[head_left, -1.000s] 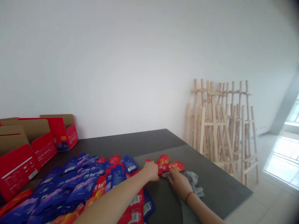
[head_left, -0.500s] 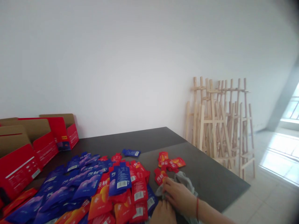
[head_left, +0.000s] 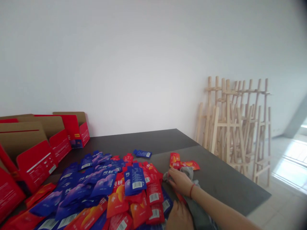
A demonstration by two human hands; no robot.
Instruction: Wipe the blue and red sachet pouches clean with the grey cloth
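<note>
My right hand (head_left: 181,182), with a red string at the wrist, has its fingers curled down on a crumpled grey cloth (head_left: 188,172). Close to me, my left hand (head_left: 179,217) is closed at the edge of a red pouch (head_left: 180,196), which shows only in part between the two hands. More grey cloth hangs beside the left hand, under the right forearm. Just beyond the right hand lie a few red-orange pouches (head_left: 175,158). To the left spreads a heap of blue pouches (head_left: 103,182) and red pouches (head_left: 154,193), some with barcodes upward.
Red cardboard boxes (head_left: 35,163) with brown insides stand open along the left. One blue pouch (head_left: 143,154) lies apart at the back of the dark table (head_left: 134,137). Wooden easels (head_left: 227,124) lean by the white wall, past the table's right edge.
The view has swung slightly left. My right hand and the cloth have shifted relative to the pouches; the nearest red pouch has left its spot, and a red pouch now shows between my hands.
</note>
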